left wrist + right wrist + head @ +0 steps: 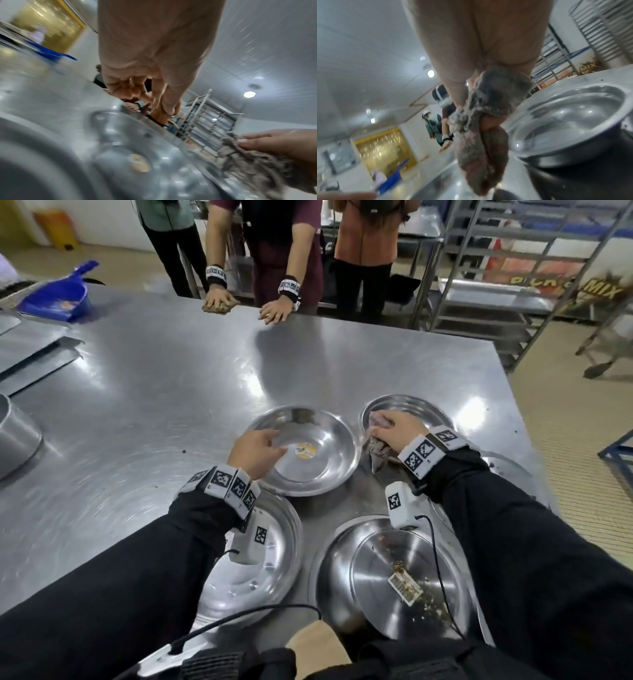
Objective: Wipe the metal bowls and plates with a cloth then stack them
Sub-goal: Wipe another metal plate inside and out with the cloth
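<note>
A shallow metal bowl with a yellow sticker [318, 470] sits mid-table. My left hand [258, 445] hovers over its left rim with loosely curled fingers [137, 93] and holds nothing. My right hand [394, 429] grips a bunched grey-pink cloth [378, 455] over a second metal bowl [409, 405] to the right; the cloth [479, 135] hangs below the fingers. Close to me lie a clean plate [270, 559] and a dirty plate with crumbs and a barcode label [387, 573].
Another plate [510, 470] lies partly under my right arm by the table's right edge. A blue dustpan [58, 297], flat metal sheets [34, 354] and a metal container [15, 436] stand at the left. Another person's hands [274, 311] rest on the far edge. A metal rack [513, 285] stands beyond.
</note>
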A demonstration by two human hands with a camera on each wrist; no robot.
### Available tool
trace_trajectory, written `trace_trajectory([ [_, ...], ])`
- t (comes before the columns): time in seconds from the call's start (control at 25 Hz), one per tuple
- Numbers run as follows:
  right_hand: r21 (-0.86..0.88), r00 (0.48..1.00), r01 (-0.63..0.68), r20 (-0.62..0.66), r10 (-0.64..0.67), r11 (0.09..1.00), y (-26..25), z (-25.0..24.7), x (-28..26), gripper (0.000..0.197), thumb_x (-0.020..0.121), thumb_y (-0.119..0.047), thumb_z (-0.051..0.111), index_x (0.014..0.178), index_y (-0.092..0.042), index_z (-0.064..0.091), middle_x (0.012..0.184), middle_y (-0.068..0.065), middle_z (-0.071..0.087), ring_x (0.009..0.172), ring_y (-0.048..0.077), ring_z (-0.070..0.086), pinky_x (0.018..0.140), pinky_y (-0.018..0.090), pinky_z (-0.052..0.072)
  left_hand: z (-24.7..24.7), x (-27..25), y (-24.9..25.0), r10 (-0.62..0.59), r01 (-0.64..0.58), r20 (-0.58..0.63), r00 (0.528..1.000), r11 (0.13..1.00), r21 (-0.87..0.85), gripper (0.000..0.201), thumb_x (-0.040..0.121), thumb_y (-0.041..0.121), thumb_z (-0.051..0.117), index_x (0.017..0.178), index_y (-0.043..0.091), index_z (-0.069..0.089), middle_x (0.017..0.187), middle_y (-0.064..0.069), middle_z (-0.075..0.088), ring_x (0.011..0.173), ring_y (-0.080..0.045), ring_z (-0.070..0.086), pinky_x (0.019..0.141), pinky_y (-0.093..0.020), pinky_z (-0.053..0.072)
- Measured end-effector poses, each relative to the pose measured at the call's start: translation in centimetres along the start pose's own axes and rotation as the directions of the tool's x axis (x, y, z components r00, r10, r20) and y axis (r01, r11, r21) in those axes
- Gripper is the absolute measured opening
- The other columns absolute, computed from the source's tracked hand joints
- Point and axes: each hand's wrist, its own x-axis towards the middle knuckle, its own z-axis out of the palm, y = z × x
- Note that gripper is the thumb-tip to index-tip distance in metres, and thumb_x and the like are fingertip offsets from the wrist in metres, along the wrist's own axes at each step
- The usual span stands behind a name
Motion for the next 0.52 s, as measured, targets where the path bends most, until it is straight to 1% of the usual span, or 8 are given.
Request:
trace_trajectory([
  [0.08,0.056,0.999,0.003,-0.037,-0.001,0.998,1.4,-1.9,-2.2,0.037,0.092,-0.025,0.056,0.128,-0.015,0.056,0.12,0.004,0.062,0.105,0.023,0.059,0.08,0.025,0.047,0.8,-0.6,3.9,0.07,-0.068,0.091,0.993,0.997,-0.022,0.044,0.092,0.033,0.062,0.132,0.015,0.058,0.113,-0.005,0.064,0.094,-0.014,0.055,0.084,-0.023,0.041],
  [0.12,0.109,0.998,0.003,-0.065,0.004,0.994,2.6,-3.0,-3.7,0.039,0.091,-0.024,0.057,0.13,-0.016,0.055,0.122,0.005,0.061,0.104,0.021,0.058,0.079,0.024,0.048,1.6,-1.0,6.0,0.107,-0.104,0.133,0.985,0.994,-0.032,0.044,0.092,0.035,0.062,0.132,0.017,0.058,0.116,-0.003,0.065,0.094,-0.013,0.056,0.085,-0.022,0.041],
  [0.24,0.21,0.989,-0.052,-0.125,0.08,0.976,7.8,-6.6,-7.4,0.042,0.088,-0.028,0.06,0.13,-0.024,0.056,0.121,0.004,0.064,0.085,0.012,0.059,0.069,0.02,0.045,5.2,-2.0,12.2,0.159,-0.156,0.262,0.952,0.987,-0.034,0.05,0.092,0.04,0.06,0.136,0.015,0.054,0.13,-0.005,0.061,0.115,-0.018,0.057,0.101,-0.029,0.042],
  [0.28,0.206,0.987,-0.077,-0.126,0.105,0.975,9.5,-7.8,-8.5,0.041,0.089,-0.028,0.06,0.13,-0.025,0.057,0.12,0.002,0.064,0.085,0.011,0.058,0.068,0.018,0.041,6.5,-2.4,14.0,0.152,-0.149,0.315,0.937,0.988,-0.034,0.052,0.093,0.04,0.059,0.136,0.012,0.053,0.132,-0.007,0.059,0.117,-0.021,0.057,0.102,-0.031,0.043],
  [0.32,0.178,0.984,-0.103,-0.128,0.127,0.979,11.3,-9.0,-9.6,0.04,0.09,-0.028,0.059,0.13,-0.025,0.056,0.121,0.001,0.063,0.09,0.013,0.058,0.072,0.018,0.038,8.0,-2.8,15.7,0.14,-0.143,0.376,0.916,0.99,-0.021,0.053,0.094,0.041,0.057,0.136,0.01,0.052,0.13,-0.009,0.059,0.115,-0.022,0.058,0.098,-0.032,0.047],
  [0.4,0.129,0.974,-0.166,-0.136,0.183,0.978,14.7,-10.9,-10.7,0.037,0.091,-0.029,0.058,0.127,-0.021,0.059,0.118,0.002,0.062,0.101,0.019,0.057,0.077,0.019,0.034,10.7,-3.0,18.1,0.104,-0.137,0.487,0.867,0.99,0.032,0.05,0.096,0.044,0.051,0.13,0.008,0.056,0.116,-0.009,0.063,0.098,-0.021,0.062,0.074,-0.027,0.053],
  [0.44,0.112,0.969,-0.191,-0.135,0.205,0.975,16.6,-11.6,-11.1,0.032,0.091,-0.03,0.057,0.12,-0.019,0.063,0.115,0.004,0.064,0.1,0.021,0.057,0.076,0.021,0.034,12.2,-3.2,19.3,0.071,-0.119,0.523,0.849,0.991,0.058,0.05,0.097,0.046,0.048,0.125,0.007,0.058,0.108,-0.008,0.063,0.091,-0.02,0.061,0.065,-0.024,0.05],
  [0.52,0.09,0.964,-0.232,-0.112,0.241,0.969,20.5,-12.1,-11.0,0.016,0.091,-0.028,0.057,0.094,-0.016,0.068,0.098,0.007,0.067,0.092,0.026,0.059,0.072,0.026,0.036,14.8,-3.3,21.1,0.009,-0.083,0.546,0.838,0.99,0.112,0.052,0.097,0.05,0.045,0.117,0.005,0.06,0.102,-0.009,0.065,0.083,-0.02,0.061,0.065,-0.024,0.048],
])
